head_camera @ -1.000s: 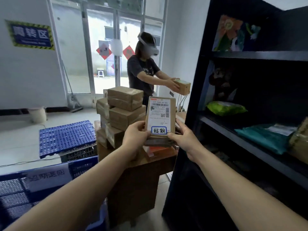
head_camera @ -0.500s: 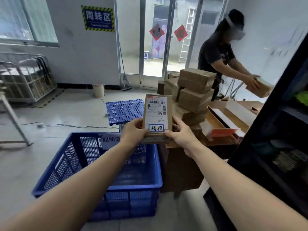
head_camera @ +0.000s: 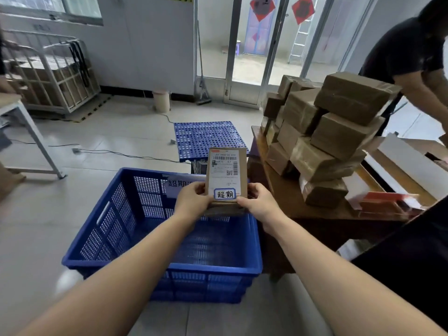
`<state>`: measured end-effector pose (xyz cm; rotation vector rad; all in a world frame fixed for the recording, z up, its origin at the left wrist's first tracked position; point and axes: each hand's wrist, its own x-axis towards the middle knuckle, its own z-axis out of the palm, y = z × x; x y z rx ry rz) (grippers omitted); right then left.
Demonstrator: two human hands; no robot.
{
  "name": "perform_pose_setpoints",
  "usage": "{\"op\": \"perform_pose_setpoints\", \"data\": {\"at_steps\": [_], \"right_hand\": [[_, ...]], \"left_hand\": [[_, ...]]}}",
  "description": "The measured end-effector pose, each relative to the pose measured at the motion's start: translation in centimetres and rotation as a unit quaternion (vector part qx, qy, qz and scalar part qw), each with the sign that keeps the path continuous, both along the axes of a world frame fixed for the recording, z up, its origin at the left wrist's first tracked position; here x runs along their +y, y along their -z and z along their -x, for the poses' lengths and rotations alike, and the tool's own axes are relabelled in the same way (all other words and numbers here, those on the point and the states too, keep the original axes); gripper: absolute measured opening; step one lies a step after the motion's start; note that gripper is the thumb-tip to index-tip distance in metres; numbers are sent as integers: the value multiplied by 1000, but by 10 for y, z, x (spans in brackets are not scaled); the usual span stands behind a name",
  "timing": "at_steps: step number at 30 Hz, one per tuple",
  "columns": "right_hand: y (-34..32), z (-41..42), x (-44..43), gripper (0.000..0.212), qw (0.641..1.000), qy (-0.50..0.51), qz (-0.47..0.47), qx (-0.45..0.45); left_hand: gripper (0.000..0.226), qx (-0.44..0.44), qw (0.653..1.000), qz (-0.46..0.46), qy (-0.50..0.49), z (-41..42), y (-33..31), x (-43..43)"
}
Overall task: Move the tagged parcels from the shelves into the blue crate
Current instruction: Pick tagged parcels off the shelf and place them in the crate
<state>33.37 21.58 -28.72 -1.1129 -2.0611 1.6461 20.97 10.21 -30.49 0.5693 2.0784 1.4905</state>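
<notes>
I hold a small brown cardboard parcel [head_camera: 226,173] upright with both hands; it bears a white shipping label and a blue-edged tag with two handwritten characters. My left hand [head_camera: 192,200] grips its lower left edge and my right hand [head_camera: 260,204] its lower right edge. The parcel hangs above the far side of the blue crate [head_camera: 101,261], which stands on the floor below my arms. A white paper sign sits on the crate's far wall. The crate's inside shows no parcels. The dark shelf unit [head_camera: 412,263] shows only at the lower right.
A wooden table [head_camera: 315,214] to the right of the crate carries a stack of taped brown boxes [head_camera: 334,139]. Another person [head_camera: 412,52] bends over at the far right. A blue perforated pallet [head_camera: 208,139] lies beyond the crate. A wire cage trolley [head_camera: 53,76] stands far left.
My view has swung left and down from the shelves to the crate. Both hands have carried the parcel from beside the shelf to above the crate.
</notes>
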Motion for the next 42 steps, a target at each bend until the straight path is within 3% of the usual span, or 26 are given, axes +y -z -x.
{"op": "perform_pose_setpoints", "data": {"at_steps": [18,29,42], "right_hand": [[159,166,112,52,987,77,46,-135],[302,198,167,36,964,153,109,-190],[512,218,222,42,940,204,125,-241]], "left_hand": [[44,-87,989,120,20,163,166,126],[40,-155,972,172,44,192,287,186],[42,-222,950,210,60,208,493,255]]}}
